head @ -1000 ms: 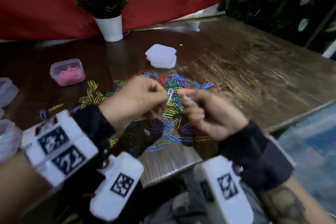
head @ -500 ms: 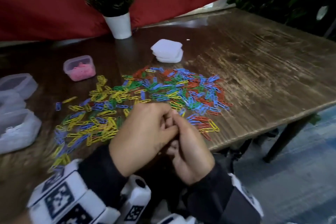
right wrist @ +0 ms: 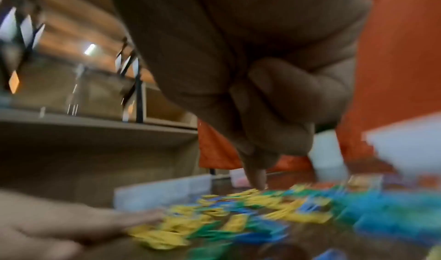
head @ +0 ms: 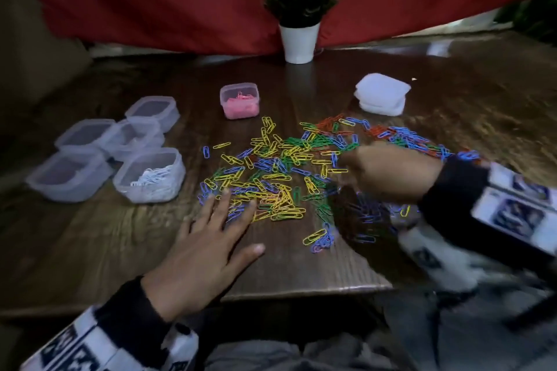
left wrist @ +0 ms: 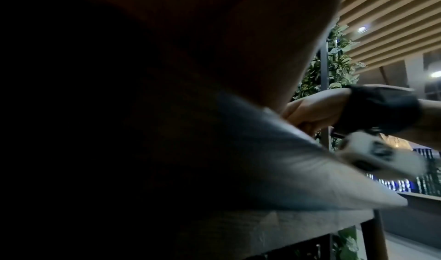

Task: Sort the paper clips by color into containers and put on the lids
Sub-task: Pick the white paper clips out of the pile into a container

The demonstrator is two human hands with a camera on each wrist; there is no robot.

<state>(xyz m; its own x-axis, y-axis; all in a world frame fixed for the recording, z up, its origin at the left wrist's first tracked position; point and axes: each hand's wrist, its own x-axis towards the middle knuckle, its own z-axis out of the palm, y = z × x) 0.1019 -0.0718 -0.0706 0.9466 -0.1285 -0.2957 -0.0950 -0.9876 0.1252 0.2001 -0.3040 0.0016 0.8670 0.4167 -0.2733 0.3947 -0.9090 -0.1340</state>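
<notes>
Now | left hand (head: 199,253) flat, empty | right hand (right wrist: 257,113): wrist view shows forefinger on paper clips (head: 271,178)

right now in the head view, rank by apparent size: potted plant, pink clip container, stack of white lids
1. Green plant in white pot
2. Stack of white plastic lids
3. Clear container of pink clips

The last two look close.
</notes>
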